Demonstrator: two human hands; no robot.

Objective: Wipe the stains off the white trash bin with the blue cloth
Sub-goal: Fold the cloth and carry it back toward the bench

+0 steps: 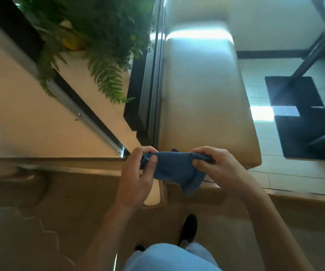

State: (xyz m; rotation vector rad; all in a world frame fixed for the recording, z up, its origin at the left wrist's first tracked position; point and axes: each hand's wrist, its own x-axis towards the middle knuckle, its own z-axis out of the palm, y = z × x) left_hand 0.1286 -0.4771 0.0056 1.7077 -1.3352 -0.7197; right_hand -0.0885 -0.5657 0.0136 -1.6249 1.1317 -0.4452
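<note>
Cloth [174, 170]: blue, soft woven fabric, bunched into a short roll with a loose flap hanging from its lower right. Long axis runs left to right, stretched between the two hands in mid-air at waist height, above the near end of the bench [202, 98].

Left hand [141, 173]: fingers curled over the cloth's left end, thumb pressed on the front face; pinching gathered folds.

Right hand [214, 165]: fingers curled over the right end, thumb tucked under; gripping the twisted corner. Both hands sit equally near the cloth, one per end.

Bin: a white trash bin cannot be made out; nothing in view is clearly it, so its direction from the hands cannot be told. Judgement: cloth is being readied, wiping not yet begun.

Bench: long, cream, smooth padded top with rounded edges, glossy where light strikes.

Fern [107, 79]: green, feathery fronds, on a pale ledge at upper left.

Mat [302, 118]: dark, rectangular, flat on pale tiled floor, right edge.

Shoe [188, 229]: black, below the hands.
</note>
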